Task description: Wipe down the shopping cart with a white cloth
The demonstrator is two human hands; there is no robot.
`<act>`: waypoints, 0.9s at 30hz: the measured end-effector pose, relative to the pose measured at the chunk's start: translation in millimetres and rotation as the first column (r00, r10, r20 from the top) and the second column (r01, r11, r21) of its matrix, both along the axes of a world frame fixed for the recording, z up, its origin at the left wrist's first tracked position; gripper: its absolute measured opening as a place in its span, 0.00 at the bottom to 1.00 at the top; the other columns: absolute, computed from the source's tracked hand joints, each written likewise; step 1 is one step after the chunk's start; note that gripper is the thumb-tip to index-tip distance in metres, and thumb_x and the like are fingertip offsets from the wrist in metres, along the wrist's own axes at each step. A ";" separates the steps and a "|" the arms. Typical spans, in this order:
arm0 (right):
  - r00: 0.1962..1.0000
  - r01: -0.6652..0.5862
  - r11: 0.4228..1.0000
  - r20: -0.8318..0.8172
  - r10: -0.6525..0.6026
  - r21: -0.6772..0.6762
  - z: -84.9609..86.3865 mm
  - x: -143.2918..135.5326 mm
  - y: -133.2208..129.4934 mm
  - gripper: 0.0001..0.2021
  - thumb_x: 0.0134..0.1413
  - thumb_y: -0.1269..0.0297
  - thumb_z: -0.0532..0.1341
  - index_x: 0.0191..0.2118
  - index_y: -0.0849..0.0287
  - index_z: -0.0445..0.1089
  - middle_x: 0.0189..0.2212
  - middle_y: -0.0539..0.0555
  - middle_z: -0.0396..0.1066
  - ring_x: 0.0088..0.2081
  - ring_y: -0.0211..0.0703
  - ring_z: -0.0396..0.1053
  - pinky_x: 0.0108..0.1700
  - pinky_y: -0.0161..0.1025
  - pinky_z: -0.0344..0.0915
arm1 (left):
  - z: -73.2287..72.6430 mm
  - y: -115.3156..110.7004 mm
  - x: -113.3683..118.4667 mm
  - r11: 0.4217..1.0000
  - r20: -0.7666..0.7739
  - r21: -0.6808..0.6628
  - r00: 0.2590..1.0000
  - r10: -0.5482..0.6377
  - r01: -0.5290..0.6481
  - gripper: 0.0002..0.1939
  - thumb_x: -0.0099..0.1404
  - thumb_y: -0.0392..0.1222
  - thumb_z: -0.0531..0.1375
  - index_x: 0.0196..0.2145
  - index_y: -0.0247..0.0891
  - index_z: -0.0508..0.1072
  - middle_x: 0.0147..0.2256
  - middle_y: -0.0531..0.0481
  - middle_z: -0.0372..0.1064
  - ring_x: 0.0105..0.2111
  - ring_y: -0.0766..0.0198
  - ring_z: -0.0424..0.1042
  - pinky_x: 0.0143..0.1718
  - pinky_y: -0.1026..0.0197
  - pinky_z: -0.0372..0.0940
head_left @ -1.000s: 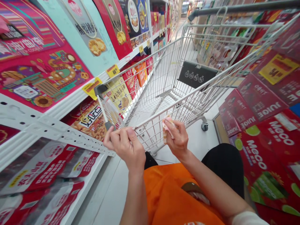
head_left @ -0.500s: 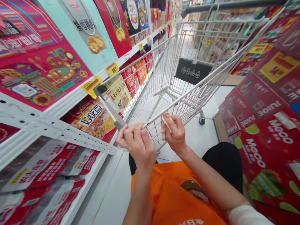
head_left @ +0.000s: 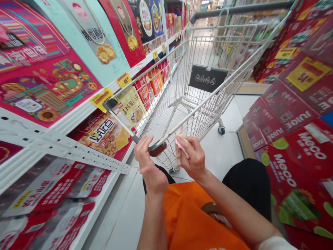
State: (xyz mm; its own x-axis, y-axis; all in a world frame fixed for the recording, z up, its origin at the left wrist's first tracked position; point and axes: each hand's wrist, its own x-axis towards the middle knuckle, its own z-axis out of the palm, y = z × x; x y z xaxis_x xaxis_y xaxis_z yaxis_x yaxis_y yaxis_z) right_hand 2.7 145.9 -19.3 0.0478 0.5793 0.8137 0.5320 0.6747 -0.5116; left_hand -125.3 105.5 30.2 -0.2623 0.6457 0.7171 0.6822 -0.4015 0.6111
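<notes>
My left hand [head_left: 151, 165] is beside the near end of a metal shopping cart [head_left: 205, 100], its fingers stretched forward against or just next to the front rim. It holds nothing that I can see. Close to its right lies the cart's dark corner bumper [head_left: 157, 148]. My right hand [head_left: 192, 156] is closed around a crumpled pinkish-white cloth [head_left: 179, 152], near the outer side of the wire basket. Whether the cloth touches the wires, I cannot tell.
On the left, shelves [head_left: 75, 111] hold gift boxes and snack bags, with yellow price tags [head_left: 124, 80] along the edge. Stacked red drink cartons [head_left: 288, 166] line the right side. A cart wheel [head_left: 221, 130] stands on the tiled floor [head_left: 234, 118].
My left hand has let go of the front rim and turned, its fingers straightening and the dark bumper coming into view. The cart has shifted slightly left. My right hand has moved a little down-left with the cloth.
</notes>
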 end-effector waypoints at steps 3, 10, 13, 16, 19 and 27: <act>0.999 -0.014 1.000 0.034 0.014 0.025 -8.9 1.9 1.2 0.18 0.66 0.71 0.57 0.58 0.54 0.73 0.44 0.59 0.74 0.45 0.42 0.75 0.44 0.39 0.78 | 0.0 1.2 -1.8 1.000 -0.015 -0.011 1.000 0.009 -0.009 0.45 0.72 0.67 0.27 0.57 0.41 0.73 0.55 0.42 0.72 0.69 0.53 0.58 0.73 0.45 0.44; 0.998 -0.033 0.999 0.047 0.032 0.024 -8.2 -7.6 4.8 0.20 0.66 0.72 0.57 0.61 0.54 0.70 0.45 0.60 0.74 0.46 0.43 0.75 0.46 0.39 0.78 | 3.5 2.5 -8.1 0.993 -0.022 -0.095 0.997 -0.072 0.069 0.51 0.70 0.70 0.25 0.56 0.40 0.76 0.53 0.40 0.74 0.72 0.51 0.53 0.73 0.46 0.45; 0.999 -0.046 0.999 0.018 0.046 0.003 -4.2 -11.4 6.2 0.20 0.67 0.71 0.56 0.61 0.54 0.71 0.45 0.60 0.74 0.48 0.44 0.76 0.49 0.40 0.79 | 5.8 1.8 -10.9 0.986 -0.027 -0.126 0.993 -0.117 0.113 0.51 0.69 0.72 0.25 0.57 0.40 0.76 0.54 0.41 0.74 0.72 0.52 0.53 0.74 0.47 0.43; 0.997 -0.069 0.998 -0.019 0.069 -0.012 -6.1 -11.2 3.6 0.20 0.67 0.72 0.56 0.61 0.53 0.70 0.46 0.59 0.74 0.49 0.43 0.77 0.48 0.39 0.79 | 10.3 -0.5 -11.3 0.969 -0.036 -0.183 0.983 -0.178 0.169 0.53 0.68 0.73 0.25 0.60 0.40 0.75 0.57 0.42 0.74 0.73 0.51 0.51 0.75 0.47 0.41; 0.999 -0.026 1.000 -0.039 0.027 0.009 -10.5 -13.1 -1.6 0.20 0.67 0.72 0.56 0.61 0.53 0.70 0.47 0.60 0.74 0.49 0.43 0.76 0.48 0.40 0.79 | 13.8 -1.5 -9.3 0.969 -0.027 -0.176 0.983 -0.179 0.172 0.54 0.66 0.74 0.25 0.59 0.39 0.76 0.57 0.42 0.74 0.73 0.51 0.52 0.75 0.47 0.42; 0.999 -0.049 0.993 -0.009 0.051 0.104 -17.3 -26.5 -9.5 0.17 0.64 0.75 0.58 0.55 0.59 0.73 0.43 0.60 0.74 0.43 0.41 0.73 0.41 0.35 0.76 | 13.2 4.4 -9.2 0.966 -0.126 -0.210 0.976 -0.179 0.150 0.55 0.66 0.74 0.24 0.60 0.38 0.74 0.58 0.41 0.74 0.71 0.51 0.55 0.74 0.48 0.45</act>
State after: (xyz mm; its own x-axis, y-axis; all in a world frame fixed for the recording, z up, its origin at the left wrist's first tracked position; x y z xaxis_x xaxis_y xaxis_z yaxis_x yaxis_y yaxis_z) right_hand -23.8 136.4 -36.6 0.0311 0.4937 0.8691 0.4905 0.7501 -0.4437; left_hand -134.5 109.9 43.4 -0.0447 0.8042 0.5926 0.7028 -0.3963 0.5908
